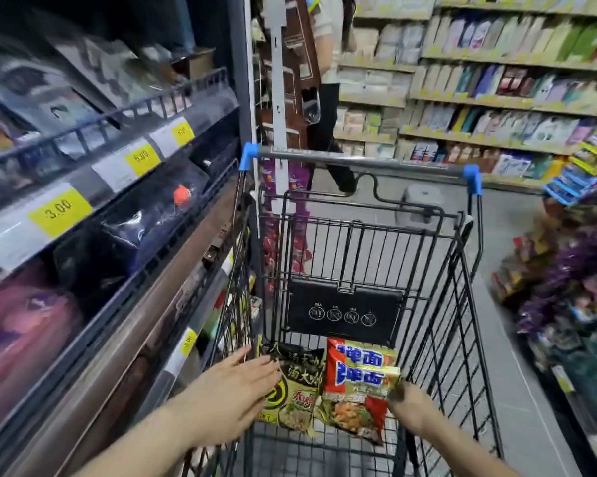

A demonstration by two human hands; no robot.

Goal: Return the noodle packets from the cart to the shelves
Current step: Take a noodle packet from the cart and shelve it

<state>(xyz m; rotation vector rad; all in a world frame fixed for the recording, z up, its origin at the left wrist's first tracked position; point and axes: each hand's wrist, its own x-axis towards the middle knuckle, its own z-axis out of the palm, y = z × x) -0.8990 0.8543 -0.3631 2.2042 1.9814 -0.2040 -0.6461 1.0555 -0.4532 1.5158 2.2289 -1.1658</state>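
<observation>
Shelves (94, 187): dark tiered racks with yellow price tags, to the left of both hands and above them; blurred packets lie on them.
Cart (359, 270): black wire basket with a grey handle and blue end caps, enclosing both hands' working area; its left wall stands just beside the shelves.
Bystander (328, 80): a person stands in the aisle, well beyond the cart.
Noodle packets, dark-green (295, 390): lie in the cart, touching the left fingertips or just beside them; I cannot tell which.
Noodle packets, red (359, 380): two overlapping in the cart, immediately left of the right hand's grip.
Left hand (228, 394): forearm reaches in over the cart's left wall, palm down, fingers straight and together, holding nothing.
Right hand (410, 404): comes in low from the right; its grip looks pinched on the right edge of the front red packet, fingers mostly hidden behind it.
Step in hand, judged: lifting packets out.
Doing it well: close the left fingers round the green packet's edge, raise both clear of the wire wall, then match each to its shelf.
</observation>
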